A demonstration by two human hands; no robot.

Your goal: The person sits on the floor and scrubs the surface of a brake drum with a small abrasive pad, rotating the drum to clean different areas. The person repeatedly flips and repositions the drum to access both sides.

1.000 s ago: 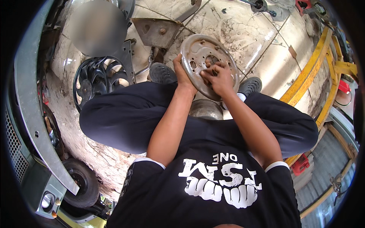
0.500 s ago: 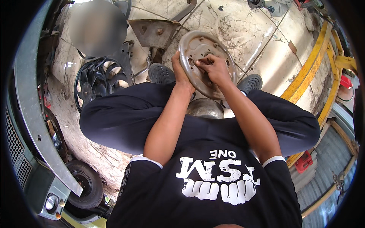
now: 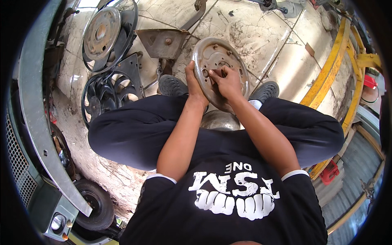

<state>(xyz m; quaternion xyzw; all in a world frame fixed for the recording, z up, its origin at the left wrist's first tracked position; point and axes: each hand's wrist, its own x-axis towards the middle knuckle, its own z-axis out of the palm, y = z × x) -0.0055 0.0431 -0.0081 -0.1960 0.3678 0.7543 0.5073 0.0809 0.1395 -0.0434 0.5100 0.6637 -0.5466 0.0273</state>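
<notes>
Head view, and a round metal disc (image 3: 213, 61) is being held tilted above the crossed legs, its thick rolled rim worn smooth and dull, its face stamped with raised ridges, bolt heads and small holes. By the left hand (image 3: 196, 87) the rim is gripped firmly at the left, thumb up along the edge. By the right hand (image 3: 229, 84) the face is being worked near its centre, fingers bunched narrow; something dark shows at the fingertips, but whether it is pinched cannot be told. Just below the disc, a rounded, scuffed metal piece (image 3: 220, 121) is seen between the legs. Farther up, a trapezoid bracket (image 3: 159, 43) of grimy sheet metal is laid on the cracked, stained tile floor (image 3: 261, 45). At the upper left, a second disc (image 3: 103, 32), rust-mottled, is seen near a curved-bladed black fan (image 3: 94, 96). To the right, chipped yellow bars (image 3: 332, 67) are seen.
</notes>
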